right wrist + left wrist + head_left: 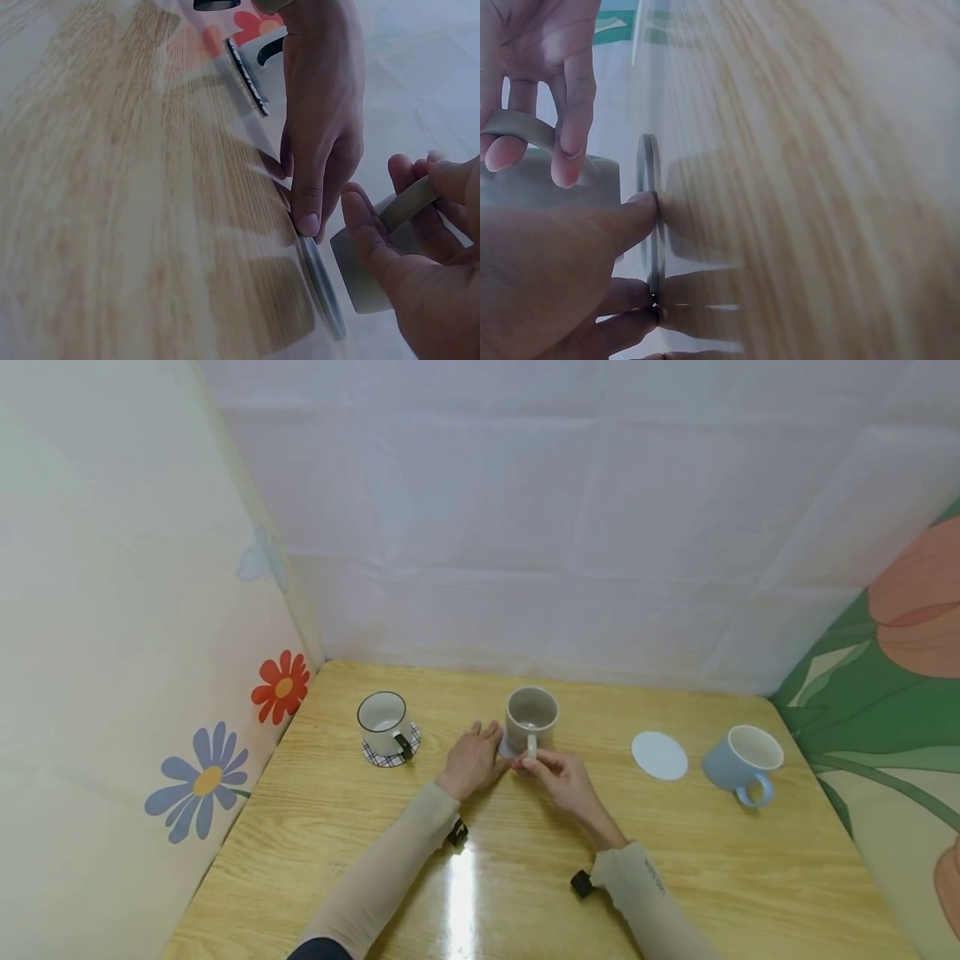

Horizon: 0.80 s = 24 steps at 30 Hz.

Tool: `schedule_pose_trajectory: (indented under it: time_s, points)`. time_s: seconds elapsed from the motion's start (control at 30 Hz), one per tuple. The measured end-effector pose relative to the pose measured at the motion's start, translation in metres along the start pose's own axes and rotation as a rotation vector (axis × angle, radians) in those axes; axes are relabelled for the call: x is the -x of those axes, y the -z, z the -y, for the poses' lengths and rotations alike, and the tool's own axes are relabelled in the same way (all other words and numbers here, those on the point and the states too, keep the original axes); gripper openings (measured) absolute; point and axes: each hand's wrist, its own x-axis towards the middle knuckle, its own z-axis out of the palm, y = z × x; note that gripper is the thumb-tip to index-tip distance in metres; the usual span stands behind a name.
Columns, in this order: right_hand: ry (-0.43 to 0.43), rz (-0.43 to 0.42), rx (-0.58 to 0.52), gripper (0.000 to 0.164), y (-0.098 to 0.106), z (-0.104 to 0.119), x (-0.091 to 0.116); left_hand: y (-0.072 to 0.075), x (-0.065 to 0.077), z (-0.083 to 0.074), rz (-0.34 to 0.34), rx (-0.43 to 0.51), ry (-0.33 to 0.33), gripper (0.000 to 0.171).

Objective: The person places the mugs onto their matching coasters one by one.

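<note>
A grey-beige mug [531,714] is held by its handle in my right hand [564,783], the fingers and thumb curled round it. In the right wrist view a narrow gap shows between the mug's base and a thin round coaster [321,289] below it. My left hand [474,762] rests on the table at the coaster's left side. Its thumb [639,216] touches the coaster's edge, and its other fingers, fairly straight, lie along the rim. In the head view the mug hides most of this coaster.
At the left, a white mug [383,720] with a black rim and handle stands on a checked coaster [384,760]. To the right lies a bare white round coaster [660,756], with a light blue mug [731,764] beside it. A pale wall sheet [465,527] borders the wooden table [525,893].
</note>
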Motion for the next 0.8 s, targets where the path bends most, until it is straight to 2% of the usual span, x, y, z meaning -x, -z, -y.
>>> schedule_pose_trajectory:
  time_s: [0.37, 0.8]
  points:
    - [0.002, 0.007, -0.012, 0.018, -0.0014, -0.0066, -0.0014, 0.0011, 0.0008, -0.0006, 0.008, -0.01, 0.003, 0.063]
    - [-0.039, -0.008, -0.007, 0.018, -0.0024, -0.0064, -0.0021, 0.0007, 0.0003, -0.0005, 0.015, 0.015, 0.017, 0.066]
